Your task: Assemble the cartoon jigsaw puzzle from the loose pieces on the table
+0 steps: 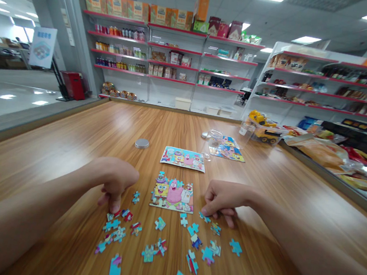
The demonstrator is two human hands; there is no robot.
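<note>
**Puzzle roughly mid-build: joined block in the centre, twenty-odd pieces loose around it**

Left to right. Our left hand (115,180) is bent down at the wrist, fingers curled, one fingertip at the top of the left pieces (111,225); can't tell if it's pinching one or just touching. That cluster is all unjoined.

Centre: the joined puzzle block (173,195) lies flat on the wooden table (120,119). Bottom edge looks straight and finished. Top edge is ragged, with one piece sticking up at the left corner, so we'd call the upper strip the main thing left. The picture card (183,159) lies just beyond the block; looks like our reference.

Right pieces (208,254) are loose too, mostly blue. Our right hand (224,199) has thumb and index at one of them, other fingers folded; pinch or touch, can't tell.

Containers, left to right: silver lid (141,143) lying off any jar; white bin (183,104) on the back shelf, contents hidden; second lid (205,135); clear jar (215,137) by the printed sheets (227,152); second clear jar (246,131), contents unreadable; clear tub (277,130) holding yellow toy vehicles (261,118).
</note>
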